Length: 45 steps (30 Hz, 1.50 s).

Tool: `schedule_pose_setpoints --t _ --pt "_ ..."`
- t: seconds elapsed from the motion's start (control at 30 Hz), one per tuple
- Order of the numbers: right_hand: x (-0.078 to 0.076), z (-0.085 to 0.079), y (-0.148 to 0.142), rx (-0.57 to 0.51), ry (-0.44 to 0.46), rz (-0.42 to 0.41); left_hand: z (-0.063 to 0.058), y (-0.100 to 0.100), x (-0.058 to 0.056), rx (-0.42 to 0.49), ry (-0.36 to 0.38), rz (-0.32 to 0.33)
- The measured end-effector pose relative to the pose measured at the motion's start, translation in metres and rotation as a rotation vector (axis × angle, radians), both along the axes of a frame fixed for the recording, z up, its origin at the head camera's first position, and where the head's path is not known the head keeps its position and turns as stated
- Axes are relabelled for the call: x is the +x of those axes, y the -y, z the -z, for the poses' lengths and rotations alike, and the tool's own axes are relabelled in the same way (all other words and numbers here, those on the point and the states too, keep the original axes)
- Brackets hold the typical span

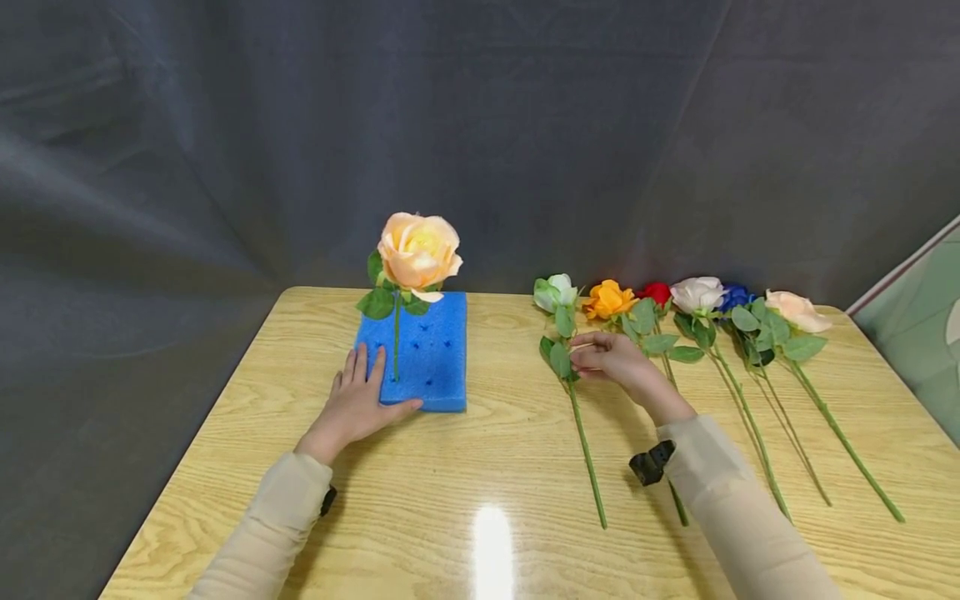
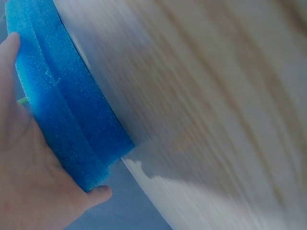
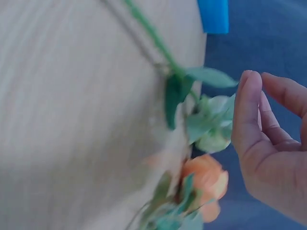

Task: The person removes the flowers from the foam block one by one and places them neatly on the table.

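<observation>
My left hand [image 1: 358,408] lies with fingers spread over the front left of a blue foam block [image 1: 447,367], its thumb along the front edge. A peach rose [image 1: 420,254] stands upright in the block, its green stem in a hole beside my fingers. My right hand [image 1: 618,362] pinches with thumb and forefinger at a leaf of a white-green rose [image 1: 558,292]. In the right wrist view that leaf [image 3: 211,76] reaches to the fingertips; the exact grip is partly hidden. The rose's stem slants toward the table's front.
Right of the hand lie an orange rose [image 1: 609,300], a red rose [image 1: 656,292], a pale pink rose [image 1: 697,294], a blue rose [image 1: 737,297] and another peach rose [image 1: 798,312]. Several holes dot the block. A dark cloth [image 1: 480,142] hangs behind the wooden table [image 1: 420,508].
</observation>
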State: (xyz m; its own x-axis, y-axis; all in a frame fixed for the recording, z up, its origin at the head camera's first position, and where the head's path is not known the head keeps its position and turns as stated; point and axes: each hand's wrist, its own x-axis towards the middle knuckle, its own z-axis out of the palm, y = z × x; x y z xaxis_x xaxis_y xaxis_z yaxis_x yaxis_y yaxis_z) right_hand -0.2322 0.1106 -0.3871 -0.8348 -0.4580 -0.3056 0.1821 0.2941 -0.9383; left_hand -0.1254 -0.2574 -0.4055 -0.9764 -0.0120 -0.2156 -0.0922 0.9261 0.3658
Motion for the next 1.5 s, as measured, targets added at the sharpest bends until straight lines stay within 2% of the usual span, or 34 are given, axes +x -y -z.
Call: schedule_pose_setpoints --t 0.33,0.5,0.8,1.07,1.23,1.5 --pt "-0.002 -0.022 0.039 -0.018 -0.080 0.001 -0.002 0.003 0.000 -0.001 -0.010 0.026" --pt "0.002 -0.030 0.062 -0.043 -0.117 0.016 -0.002 0.008 0.000 -0.003 -0.017 0.056" --pt "0.014 -0.039 0.094 -0.101 -0.177 -0.040 -0.001 0.021 -0.001 -0.038 -0.046 0.093" --pt "0.021 -0.041 0.114 -0.163 -0.181 -0.056 0.005 0.030 0.000 0.015 -0.059 0.106" --pt "0.028 -0.041 0.125 -0.192 -0.180 -0.090 0.003 0.030 0.000 0.058 -0.050 0.118" --pt "0.038 -0.038 0.142 -0.190 -0.188 -0.117 0.002 0.029 0.001 0.062 -0.035 0.115"
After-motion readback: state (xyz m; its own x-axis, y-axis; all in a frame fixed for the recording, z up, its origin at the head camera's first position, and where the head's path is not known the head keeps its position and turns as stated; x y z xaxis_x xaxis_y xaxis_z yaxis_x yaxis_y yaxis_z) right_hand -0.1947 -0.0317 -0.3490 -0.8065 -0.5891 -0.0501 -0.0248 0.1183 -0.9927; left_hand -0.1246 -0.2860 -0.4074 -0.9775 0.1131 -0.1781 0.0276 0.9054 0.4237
